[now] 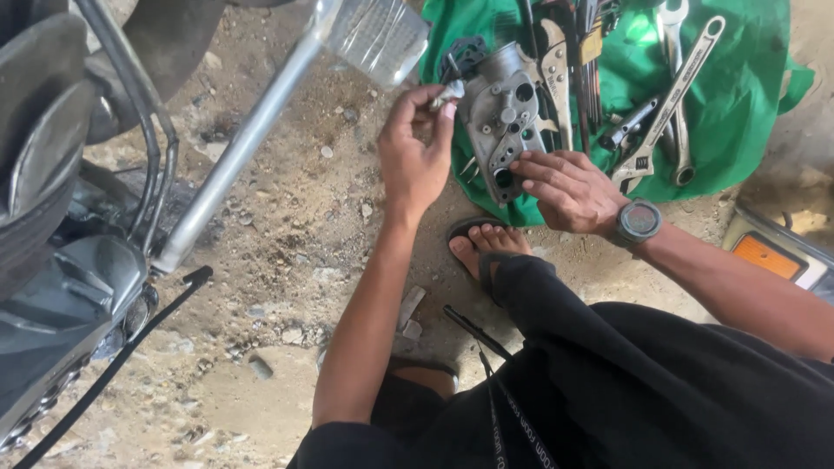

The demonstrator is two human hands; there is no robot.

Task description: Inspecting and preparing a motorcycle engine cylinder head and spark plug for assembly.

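Black trousers (660,382) nearest lens, sandalled foot (486,247) on dirt ground (278,260). Left hand (415,152) raised, fingers pinched narrow around small metal part (448,94), possibly a screw or jet. Right hand (565,187), fingers spread flat, pressing lower edge of grey metal casting (504,117) lying on green cloth (738,113) beside wrenches (665,104)

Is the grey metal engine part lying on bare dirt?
No, the grey metal engine part rests on a green cloth spread over the ground, steadied by the right hand.
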